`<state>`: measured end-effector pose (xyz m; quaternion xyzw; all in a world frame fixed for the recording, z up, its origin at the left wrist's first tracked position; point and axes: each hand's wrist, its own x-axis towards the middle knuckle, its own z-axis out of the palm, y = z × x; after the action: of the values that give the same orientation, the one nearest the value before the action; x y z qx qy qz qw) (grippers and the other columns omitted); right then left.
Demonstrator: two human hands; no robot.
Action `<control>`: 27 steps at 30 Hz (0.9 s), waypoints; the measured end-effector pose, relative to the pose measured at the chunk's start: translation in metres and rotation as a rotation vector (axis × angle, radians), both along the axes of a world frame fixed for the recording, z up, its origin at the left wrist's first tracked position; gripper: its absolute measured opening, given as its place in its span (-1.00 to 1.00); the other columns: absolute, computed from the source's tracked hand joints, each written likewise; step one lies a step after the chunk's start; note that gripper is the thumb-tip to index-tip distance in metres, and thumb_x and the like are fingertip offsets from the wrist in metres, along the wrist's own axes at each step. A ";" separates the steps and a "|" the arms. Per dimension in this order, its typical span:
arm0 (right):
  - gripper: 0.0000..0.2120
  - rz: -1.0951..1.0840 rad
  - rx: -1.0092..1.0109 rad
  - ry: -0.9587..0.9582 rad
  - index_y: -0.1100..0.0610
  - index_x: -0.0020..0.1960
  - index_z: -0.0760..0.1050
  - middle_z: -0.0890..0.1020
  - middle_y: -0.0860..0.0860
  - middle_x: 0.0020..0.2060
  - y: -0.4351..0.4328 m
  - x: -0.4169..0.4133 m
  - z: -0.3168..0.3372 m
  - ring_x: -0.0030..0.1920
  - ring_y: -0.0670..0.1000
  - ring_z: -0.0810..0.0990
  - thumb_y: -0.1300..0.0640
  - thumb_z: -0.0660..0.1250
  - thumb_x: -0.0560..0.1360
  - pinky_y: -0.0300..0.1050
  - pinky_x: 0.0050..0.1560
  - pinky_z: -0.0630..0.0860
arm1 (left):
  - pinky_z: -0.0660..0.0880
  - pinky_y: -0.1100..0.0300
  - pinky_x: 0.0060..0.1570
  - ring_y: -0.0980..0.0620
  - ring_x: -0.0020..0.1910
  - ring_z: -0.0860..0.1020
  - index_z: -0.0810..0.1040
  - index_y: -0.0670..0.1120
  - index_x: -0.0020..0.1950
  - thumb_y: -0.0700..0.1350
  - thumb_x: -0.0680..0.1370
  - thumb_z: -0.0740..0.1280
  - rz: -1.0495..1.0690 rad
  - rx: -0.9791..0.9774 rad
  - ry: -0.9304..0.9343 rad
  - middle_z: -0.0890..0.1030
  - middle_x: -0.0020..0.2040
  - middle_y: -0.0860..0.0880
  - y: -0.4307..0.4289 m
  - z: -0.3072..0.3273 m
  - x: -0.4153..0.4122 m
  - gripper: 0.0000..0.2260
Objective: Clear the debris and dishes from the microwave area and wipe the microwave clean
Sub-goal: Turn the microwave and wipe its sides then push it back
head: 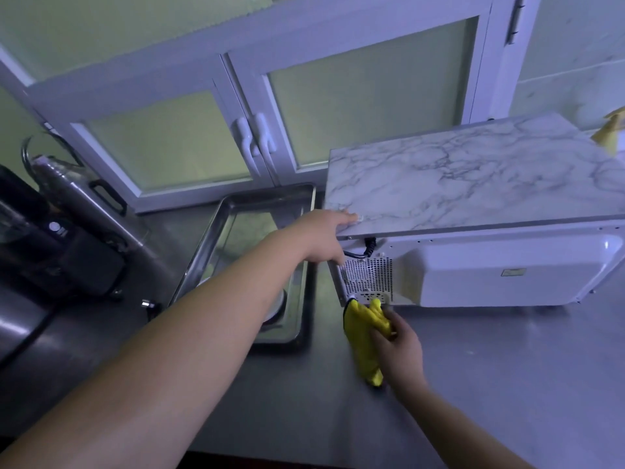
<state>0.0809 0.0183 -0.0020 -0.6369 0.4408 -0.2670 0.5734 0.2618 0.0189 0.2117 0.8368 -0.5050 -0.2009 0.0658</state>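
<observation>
- The microwave (pixel 473 184) stands on the steel counter (pixel 507 367) with its white rear panel turned toward you and its marble-patterned top in view.
- Your left hand (pixel 321 235) braces the near top corner: one digit lies flat on the top, the others run down the side, and none closes around anything.
- Your right hand (pixel 399 350) is clenched on the yellow cloth (pixel 363 336), pressing it at the lower rear corner, just below the vent grille (pixel 368 275).
- Treat the microwave as heavy and rigid. Its smooth casing probably slides on steel, so hold it by the corner edges.
- Keep clear of the power cord (pixel 367 248). It is no handle.
- The cloth is soft and light. Bunch it in the palm so that it stays put.
- Use light pressure over the perforated grille, where fibres may snag.
</observation>
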 end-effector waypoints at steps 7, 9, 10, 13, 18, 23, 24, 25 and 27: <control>-0.63 -0.271 -0.064 -0.412 -0.14 0.17 0.43 0.54 -0.23 -0.02 0.009 0.041 0.047 -0.06 -0.23 0.53 0.18 0.38 0.45 -0.33 0.00 0.47 | 0.29 0.23 0.36 -0.02 0.52 0.30 0.22 0.13 0.59 -0.16 0.38 0.56 -0.007 0.024 -0.050 0.17 0.61 0.10 -0.003 0.001 0.000 -0.14; -0.54 -0.136 -0.203 -0.379 0.00 0.30 0.44 0.53 -0.09 0.08 0.005 0.057 0.046 0.00 -0.14 0.49 0.24 0.39 0.44 -0.39 0.03 0.40 | 0.34 0.29 0.17 -0.01 0.48 0.36 0.23 0.15 0.59 -0.18 0.38 0.54 0.004 0.020 -0.030 0.16 0.61 0.12 -0.002 0.002 -0.001 -0.14; -0.53 -0.076 -0.307 -0.315 0.13 0.33 0.47 0.51 0.02 0.10 0.004 0.065 0.042 0.03 -0.07 0.48 0.26 0.39 0.43 -0.36 0.02 0.38 | 0.34 0.30 0.11 0.00 0.47 0.37 0.23 0.15 0.58 -0.19 0.38 0.54 0.007 0.017 -0.020 0.16 0.61 0.13 -0.002 0.002 -0.001 -0.14; -0.53 -0.043 -0.555 -0.170 0.24 0.29 0.54 0.54 0.17 0.03 0.002 0.081 0.029 -0.04 0.12 0.52 0.22 0.40 0.39 -0.16 -0.13 0.40 | 0.36 0.32 0.06 0.01 0.46 0.38 0.23 0.17 0.58 -0.22 0.37 0.51 0.017 0.013 0.004 0.15 0.61 0.15 -0.002 0.001 -0.001 -0.13; -0.59 0.100 -0.996 0.086 0.06 0.23 0.57 0.60 0.09 -0.08 -0.007 0.084 -0.003 -0.16 0.17 0.61 0.13 0.42 0.38 -0.07 -0.45 0.48 | 0.35 0.28 0.28 0.03 0.53 0.26 0.21 0.15 0.59 -0.24 0.35 0.52 0.020 -0.001 0.014 0.13 0.61 0.14 0.000 -0.001 -0.003 -0.10; -0.50 0.193 -0.983 0.311 0.05 0.15 0.65 0.63 0.07 -0.09 -0.006 0.078 -0.048 -0.13 0.18 0.62 0.22 0.59 0.22 0.06 -0.23 0.54 | 0.31 0.10 0.46 0.05 0.55 0.22 0.19 0.14 0.60 -0.25 0.36 0.51 0.028 -0.035 0.029 0.12 0.62 0.14 0.003 -0.007 -0.004 -0.11; -0.51 0.225 -0.975 0.347 0.02 0.15 0.64 0.63 0.06 -0.06 -0.009 0.075 -0.057 -0.10 0.18 0.62 0.21 0.59 0.23 0.08 -0.20 0.54 | 0.32 0.08 0.45 0.05 0.55 0.22 0.20 0.14 0.59 -0.26 0.36 0.51 0.032 -0.038 0.041 0.12 0.61 0.15 0.004 -0.007 -0.004 -0.11; -0.52 0.262 -0.962 0.384 0.00 0.15 0.64 0.63 0.04 -0.04 -0.012 0.071 -0.065 -0.07 0.17 0.62 0.19 0.58 0.26 0.08 -0.18 0.53 | 0.34 0.08 0.44 0.05 0.55 0.22 0.21 0.15 0.59 -0.26 0.36 0.51 0.035 -0.040 0.047 0.12 0.61 0.15 0.003 -0.007 -0.003 -0.11; -0.60 0.334 -0.908 0.489 -0.04 0.15 0.64 0.62 0.00 0.00 -0.020 0.069 -0.075 0.01 0.15 0.61 0.13 0.55 0.33 0.06 -0.17 0.49 | 0.38 0.07 0.41 0.06 0.54 0.23 0.21 0.17 0.59 -0.26 0.36 0.51 0.042 -0.040 0.051 0.11 0.61 0.17 0.003 -0.007 -0.003 -0.11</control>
<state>0.1497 -0.0017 -0.0769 -0.9256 0.2941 -0.1799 0.1559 0.2593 0.0216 0.2050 0.8405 -0.4893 -0.2106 0.0997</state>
